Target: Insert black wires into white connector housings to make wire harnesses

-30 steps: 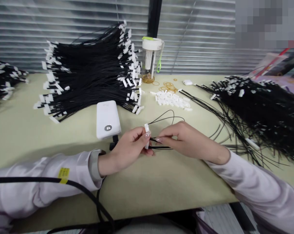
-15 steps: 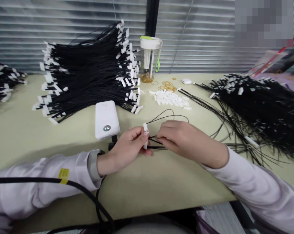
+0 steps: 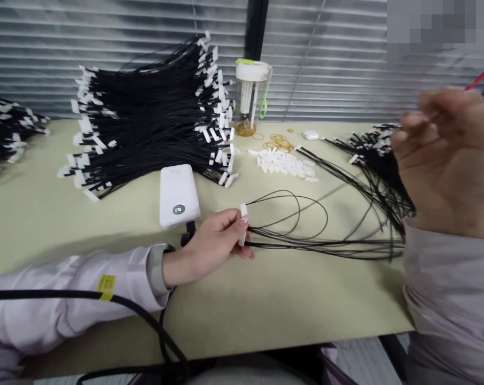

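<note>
A white power bank (image 3: 178, 195) lies flat on the pale green tabletop (image 3: 45, 224), just in front of a tall heap of black cords with white tags (image 3: 146, 123). Behind it stands a clear bottle with a white and green lid (image 3: 252, 96), with yellow rubber bands (image 3: 278, 141) and a small pile of loose white clips (image 3: 284, 163) close by. Grey window blinds (image 3: 106, 43) close the background
</note>
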### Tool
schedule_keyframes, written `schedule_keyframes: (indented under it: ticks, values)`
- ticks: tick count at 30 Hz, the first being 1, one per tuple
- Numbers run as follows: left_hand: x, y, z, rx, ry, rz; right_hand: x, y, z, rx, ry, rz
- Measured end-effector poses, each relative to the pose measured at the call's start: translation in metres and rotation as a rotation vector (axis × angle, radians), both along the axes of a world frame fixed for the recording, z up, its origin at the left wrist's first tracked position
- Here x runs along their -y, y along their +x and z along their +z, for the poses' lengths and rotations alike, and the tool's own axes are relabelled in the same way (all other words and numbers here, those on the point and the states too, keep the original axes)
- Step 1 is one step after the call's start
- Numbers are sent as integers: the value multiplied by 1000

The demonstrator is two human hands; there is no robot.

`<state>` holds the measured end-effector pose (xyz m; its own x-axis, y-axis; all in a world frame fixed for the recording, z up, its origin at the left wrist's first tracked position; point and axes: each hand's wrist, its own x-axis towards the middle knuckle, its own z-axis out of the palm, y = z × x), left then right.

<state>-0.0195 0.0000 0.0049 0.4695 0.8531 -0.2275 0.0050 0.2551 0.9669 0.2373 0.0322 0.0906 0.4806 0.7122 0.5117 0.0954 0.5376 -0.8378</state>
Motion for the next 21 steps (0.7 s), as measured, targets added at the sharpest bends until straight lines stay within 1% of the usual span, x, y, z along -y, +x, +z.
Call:
schedule_keyframes:
  ticks: [1,2,4,6,8,9,11,14,21]
  values:
    - [0,0,0,-3,2,-6,2,-2,0,-21,26,0]
    - [0,0,0,-4,3,-10,4,-6,-1,7,33,5]
    - [0,-1,-1,-5,0,-10,11,-18,-8,164,-39,97]
    - [0,-1,-1,3,-2,-10,19,-33,-18,426,-155,239]
    - [0,-1,-2,13,-2,-10,25,-49,-29,737,-233,304]
    - [0,-1,-2,14,0,-13,28,-56,-34,870,-237,311]
    - [0,-1,-2,9,4,-18,30,-67,-41,1044,-191,319]
    - [0,-1,-2,6,17,-33,30,-74,-48,1134,-130,338]
    - [1,-2,0,-5,29,-59,28,-76,-53,1262,-126,353]
